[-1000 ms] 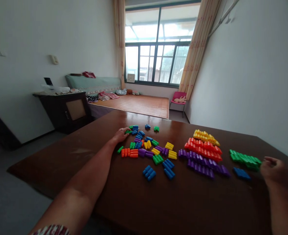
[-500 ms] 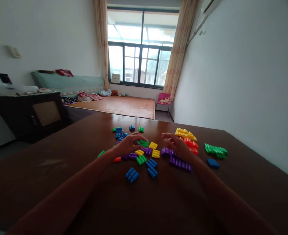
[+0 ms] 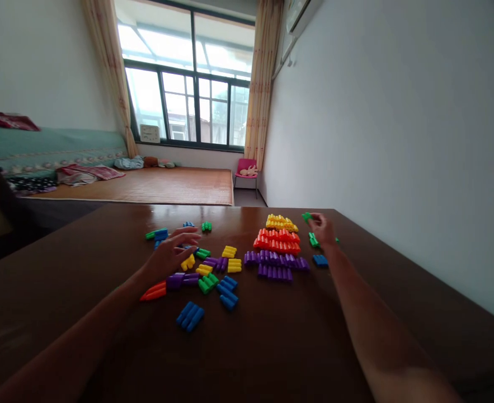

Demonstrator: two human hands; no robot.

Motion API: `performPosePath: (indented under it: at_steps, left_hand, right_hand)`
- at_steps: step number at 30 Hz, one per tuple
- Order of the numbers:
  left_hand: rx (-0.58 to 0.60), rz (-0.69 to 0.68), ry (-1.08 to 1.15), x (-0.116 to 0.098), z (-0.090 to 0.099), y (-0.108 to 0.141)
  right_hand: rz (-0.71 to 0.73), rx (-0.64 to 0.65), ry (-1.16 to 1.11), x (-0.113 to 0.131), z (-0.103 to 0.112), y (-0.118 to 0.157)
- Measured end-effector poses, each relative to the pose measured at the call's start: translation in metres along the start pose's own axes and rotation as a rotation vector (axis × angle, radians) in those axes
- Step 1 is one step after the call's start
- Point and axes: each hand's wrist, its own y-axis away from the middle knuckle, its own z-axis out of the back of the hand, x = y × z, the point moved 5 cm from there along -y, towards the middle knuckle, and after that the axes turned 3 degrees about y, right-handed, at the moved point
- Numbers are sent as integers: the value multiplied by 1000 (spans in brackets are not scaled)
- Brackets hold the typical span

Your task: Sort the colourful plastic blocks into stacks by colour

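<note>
My right hand (image 3: 322, 228) pinches a green block (image 3: 306, 216) above the right side of the table, over a green row (image 3: 313, 240) partly hidden by the hand. My left hand (image 3: 172, 252) hovers with fingers apart over mixed loose blocks, near a yellow block (image 3: 188, 261) and a green block (image 3: 203, 253). Between the hands lie a yellow group (image 3: 281, 223), an orange group (image 3: 277, 241) and purple rows (image 3: 275, 272). A blue block (image 3: 320, 261) sits just below the green row.
On the brown table (image 3: 247, 347), several blue blocks (image 3: 190, 316) lie nearest me, with an orange block (image 3: 154, 291) at the left. Beyond the table are a bed (image 3: 179, 184) and a pink chair (image 3: 247, 168).
The view has turned right. My right hand has moved from beside the purple blocks out to the green row and now holds a green block. My left hand stays over the loose blocks.
</note>
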Motion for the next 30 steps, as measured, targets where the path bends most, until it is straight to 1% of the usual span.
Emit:
performPosePath:
  at_steps: [1, 3, 4, 5, 6, 8, 11, 13, 14, 16, 18, 19, 22, 26, 30]
  left_hand:
    - [-57, 15, -24, 5, 12, -2]
    - [-153, 47, -75, 14, 33, -5]
    - [-184, 67, -98, 19, 41, -6]
    - [-208, 87, -116, 25, 48, -7]
    - [-224, 108, -126, 32, 54, -7]
    - [-243, 139, -117, 48, 65, -7]
    - [-293, 171, -99, 75, 82, -5]
    - [-348, 199, -142, 89, 95, 0]
    - [-383, 221, -176, 95, 101, 4]
    - [-443, 296, -229, 107, 110, 10]
    - [-486, 394, -249, 120, 114, 12]
    - [-487, 429, -263, 125, 114, 10]
    - [-403, 456, -345, 139, 108, -7]
    - [-311, 433, -406, 148, 104, -33]
    - [-241, 424, -418, 153, 101, -40]
  right_hand:
    - [-49, -104, 107, -30, 28, -9]
    - [-204, -264, 287, -84, 75, -13]
    - [-289, -293, 379, -106, 91, -10]
    - [-359, -286, 455, -122, 102, -7]
    - [-411, -259, 513, -133, 107, -3]
    - [-447, -163, 575, -144, 105, 2]
    - [-417, -37, 618, -148, 91, 3]
    - [-412, 10, 676, -154, 87, 2]
    - [-415, 9, 703, -160, 87, 1]
    - [-417, -38, 736, -173, 91, -1]
    - [-390, -113, 743, -186, 94, -4]
    - [-384, -148, 736, -191, 96, -5]
    - [-392, -211, 716, -200, 99, -7]
    - [-427, -233, 693, -202, 101, -8]
    - [-387, -211, 708, -210, 101, -14]
